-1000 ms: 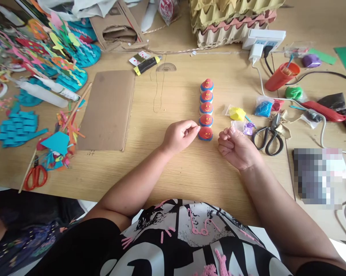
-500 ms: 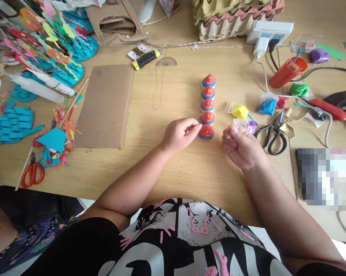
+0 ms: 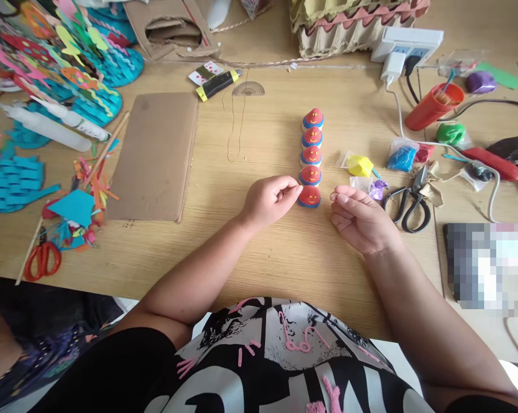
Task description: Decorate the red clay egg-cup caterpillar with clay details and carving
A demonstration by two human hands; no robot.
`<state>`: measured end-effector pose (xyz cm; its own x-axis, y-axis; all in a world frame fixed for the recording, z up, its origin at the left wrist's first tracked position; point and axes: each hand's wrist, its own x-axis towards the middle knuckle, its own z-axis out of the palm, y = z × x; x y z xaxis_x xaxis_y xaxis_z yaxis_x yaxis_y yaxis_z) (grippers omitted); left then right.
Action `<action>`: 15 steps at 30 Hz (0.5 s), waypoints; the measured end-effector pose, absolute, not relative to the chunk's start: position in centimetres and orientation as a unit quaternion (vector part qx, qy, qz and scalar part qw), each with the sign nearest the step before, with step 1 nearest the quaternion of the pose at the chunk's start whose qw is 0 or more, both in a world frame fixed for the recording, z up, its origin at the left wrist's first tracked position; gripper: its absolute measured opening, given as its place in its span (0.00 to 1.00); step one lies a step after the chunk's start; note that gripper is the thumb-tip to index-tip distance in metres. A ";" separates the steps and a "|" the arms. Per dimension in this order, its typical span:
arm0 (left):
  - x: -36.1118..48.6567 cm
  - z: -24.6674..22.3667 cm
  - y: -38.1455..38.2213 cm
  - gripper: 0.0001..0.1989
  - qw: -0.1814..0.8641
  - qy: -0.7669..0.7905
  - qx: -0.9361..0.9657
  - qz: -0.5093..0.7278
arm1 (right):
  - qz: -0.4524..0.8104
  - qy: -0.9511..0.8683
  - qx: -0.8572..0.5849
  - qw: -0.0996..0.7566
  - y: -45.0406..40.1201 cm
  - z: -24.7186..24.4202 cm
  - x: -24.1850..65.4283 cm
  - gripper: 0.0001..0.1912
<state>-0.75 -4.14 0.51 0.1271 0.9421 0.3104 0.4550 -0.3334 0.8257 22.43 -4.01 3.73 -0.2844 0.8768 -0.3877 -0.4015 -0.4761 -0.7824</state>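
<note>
Several small figures point(image 3: 312, 156) with red tops, blue rims and yellow smiling faces stand in a row running away from me. My left hand point(image 3: 272, 201) is closed in a pinch, its fingertips at the left edge of the nearest figure point(image 3: 309, 197). Whatever lies between those fingers is too small to make out. To the right of the row, my right hand point(image 3: 362, 219) is pinched too, apart from the figures, with thumb and forefinger together. Anything in that pinch is also too small to name.
Black-handled scissors point(image 3: 409, 201), yellow clay point(image 3: 360, 166), blue clay point(image 3: 401, 158) and a red cup point(image 3: 435, 106) lie on the right. At left are a cardboard sheet point(image 3: 153, 158), paper scraps point(image 3: 74, 207) and red scissors point(image 3: 42, 261). Egg trays point(image 3: 349, 34) stand behind.
My right hand's fingers have shifted, with thumb and forefinger now extended slightly toward the row. My left hand stays at the nearest figure. The view has shifted slightly.
</note>
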 end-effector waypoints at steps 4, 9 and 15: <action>-0.7 0.6 -4.1 0.15 0.282 0.503 0.696 0.429 | 0.756 -0.283 -0.416 0.418 -4.1 3.9 22.6 0.16; -0.8 0.6 -4.1 0.15 0.281 0.500 0.697 0.430 | 0.758 -0.286 -0.421 0.409 -4.2 4.1 22.5 0.22; -0.7 0.6 -4.1 0.16 0.280 0.495 0.701 0.430 | 0.651 -0.387 -0.469 0.455 -4.3 2.9 22.1 0.23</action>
